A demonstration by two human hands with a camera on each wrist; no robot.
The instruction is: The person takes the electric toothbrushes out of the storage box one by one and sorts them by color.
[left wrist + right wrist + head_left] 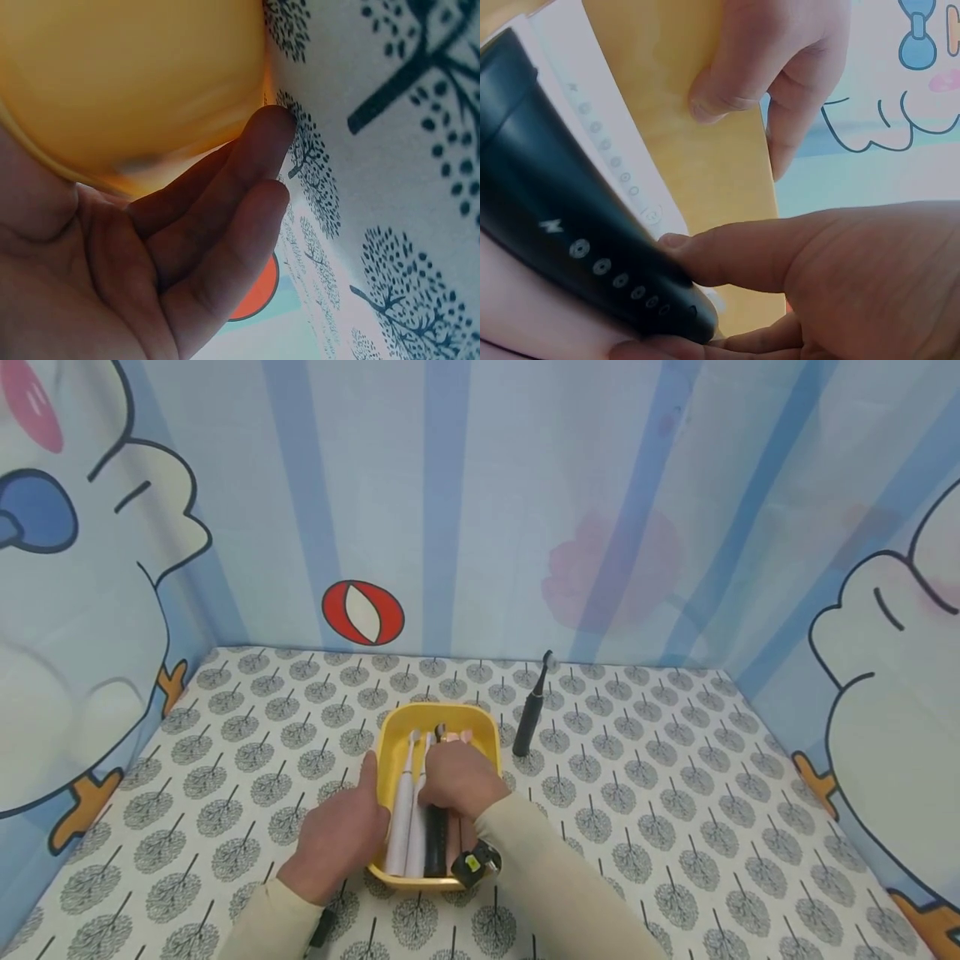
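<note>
A yellow tray (384,752) holds several electric toothbrushes side by side. My left hand (341,835) grips its left wall, the thumb inside and the other fingers outside, as the left wrist view of the tray (135,82) shows. Inside it, my right hand (461,777) pinches a black electric toothbrush (570,195) near the end of its handle, between thumb and fingers. To the left of that brush lie two white electric toothbrushes (401,827). On its right are pink electric toothbrushes (468,835), partly hidden by the right hand and wrist.
Beyond the tray's right side, another black electric toothbrush (529,718) lies on the tree-patterned tablecloth (645,827). A striped curtain with cartoon figures (495,510) stands behind and at both sides of the table.
</note>
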